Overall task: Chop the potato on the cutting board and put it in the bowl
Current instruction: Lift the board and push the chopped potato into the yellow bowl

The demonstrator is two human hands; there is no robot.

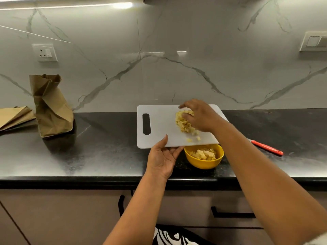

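While one white cutting board (159, 124) hangs lifted over the black worktop (106, 152), its near edge sits just above the single yellow bowl (205, 162), which already holds a heap of potato cubes (203, 154). One more pile of chopped potato (184, 123) lies on the board towards three o'clock, with two loose bits near the edge at six. The left hand (163, 159) grips the board's near edge, thumb on top, fingers curled beneath. The right hand (200, 115) reaches in from four o'clock, fingers spread and cupped against the pile. The board's long axis runs nine to three, handle slot at nine. One red-handled knife (267, 148) lies at three o'clock, handle pointing towards four. Two brown paper bags (51, 106) sit at nine o'clock, one upright and one flat.
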